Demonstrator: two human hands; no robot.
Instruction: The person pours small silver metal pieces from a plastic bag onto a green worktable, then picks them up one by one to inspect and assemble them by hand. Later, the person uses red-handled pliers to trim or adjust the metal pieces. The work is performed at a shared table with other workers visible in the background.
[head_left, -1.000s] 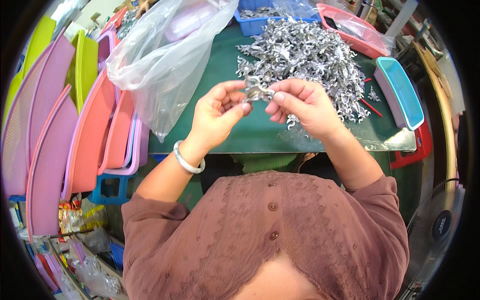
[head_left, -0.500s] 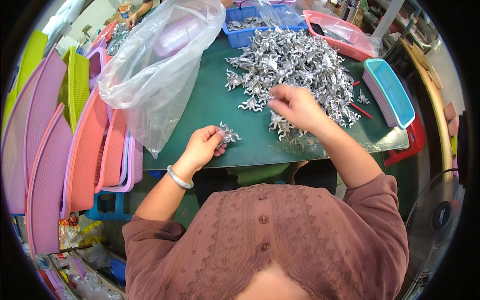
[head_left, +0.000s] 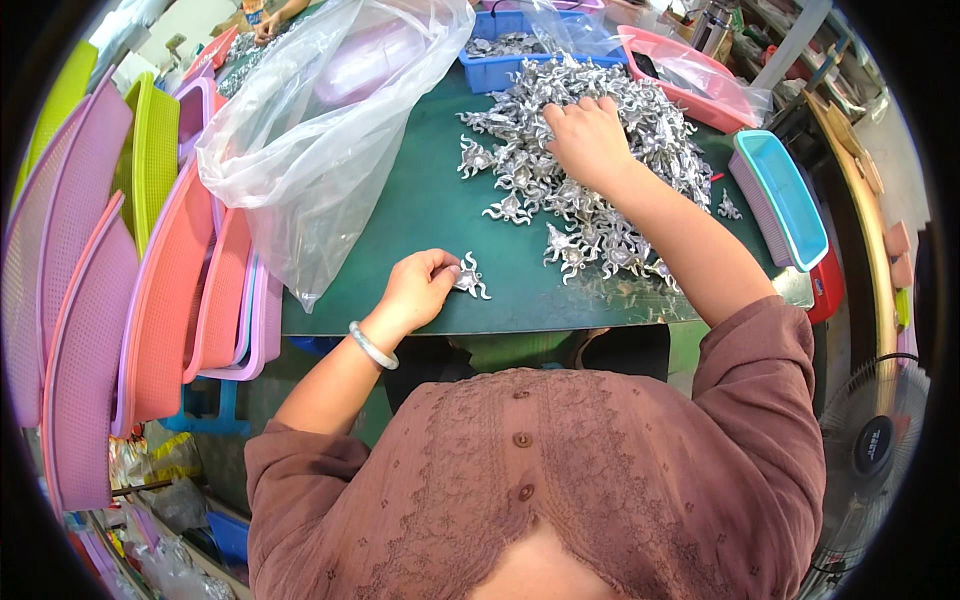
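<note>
On the green mat [head_left: 430,215], near edge:
Left hand [head_left: 415,290]: fingers pinched on a small silver metal piece [head_left: 470,277], held just above the mat.
Right hand [head_left: 590,140]: far, palm down on the heap of silver pieces [head_left: 590,190]; fingers buried, probably grabbing some, grip can't tell.
Left of mat: clear plastic bag [head_left: 320,140], stacked pink trays [head_left: 170,300].
Right: teal tray [head_left: 785,195].
Far: blue bin [head_left: 510,45].

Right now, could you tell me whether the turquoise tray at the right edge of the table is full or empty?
Empty: the turquoise tray shows only its bare inside, and the silver metal pieces lie heaped beside it on the green table.
</note>
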